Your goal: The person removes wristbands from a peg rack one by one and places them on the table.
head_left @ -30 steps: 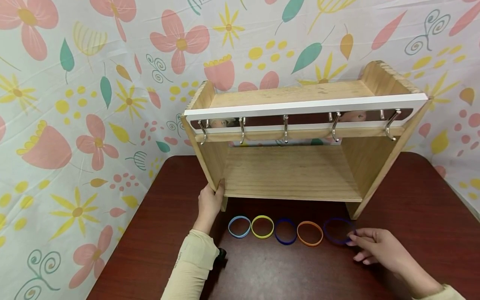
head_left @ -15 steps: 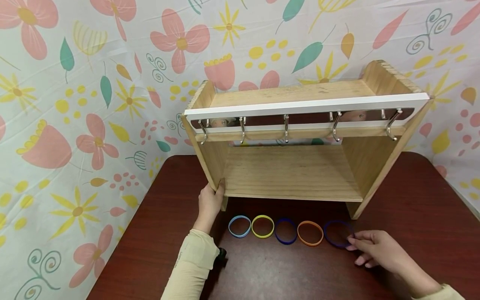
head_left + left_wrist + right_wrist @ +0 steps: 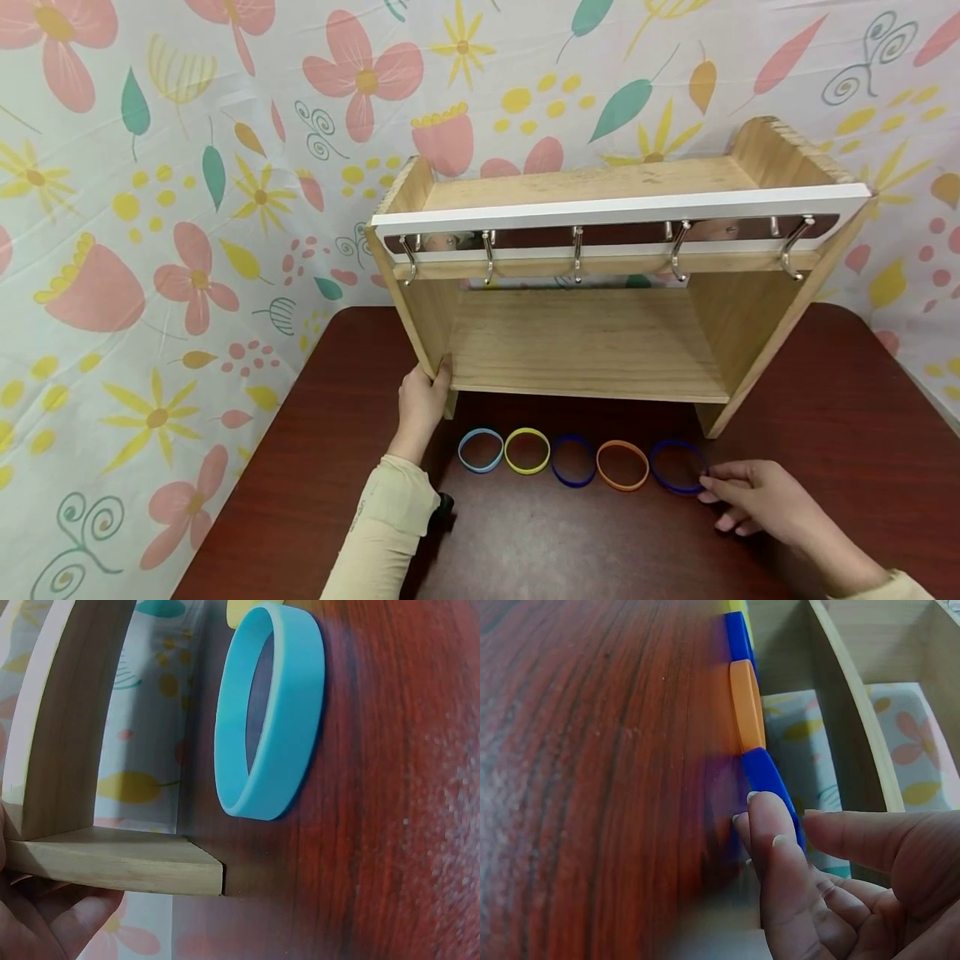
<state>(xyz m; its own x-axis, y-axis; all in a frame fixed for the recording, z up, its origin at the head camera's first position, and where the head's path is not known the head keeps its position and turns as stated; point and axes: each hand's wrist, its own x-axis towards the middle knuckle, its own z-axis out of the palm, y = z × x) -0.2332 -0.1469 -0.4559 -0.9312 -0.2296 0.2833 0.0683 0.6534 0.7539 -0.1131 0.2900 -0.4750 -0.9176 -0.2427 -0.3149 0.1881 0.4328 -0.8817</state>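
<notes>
A wooden shelf unit (image 3: pixel 592 342) stands on the table, its lower left side gripped by my left hand (image 3: pixel 420 408). In the left wrist view, that hand's fingers (image 3: pixel 82 922) lie against the wood, near a light blue wristband (image 3: pixel 296 727). My right hand (image 3: pixel 765 496) pinches the right edge of a dark blue wristband (image 3: pixel 675 489) between thumb and fingers, as the right wrist view shows. To its left lie an orange wristband (image 3: pixel 622 487), another dark blue wristband (image 3: pixel 573 484) and a yellow wristband (image 3: pixel 527 472), in one row with the light blue one.
Several metal hooks (image 3: pixel 577 254) hang along a white-framed rail (image 3: pixel 622 208) on the shelf's front. A flower-patterned cloth (image 3: pixel 247 167) covers the wall behind. The dark red table (image 3: pixel 570 550) reaches toward me, with a small black object (image 3: pixel 446 505) by the left sleeve.
The right-hand dark blue wristband has come down slightly, toward me, into line with the others, with my right hand at its edge. My left hand keeps its grip on the shelf.
</notes>
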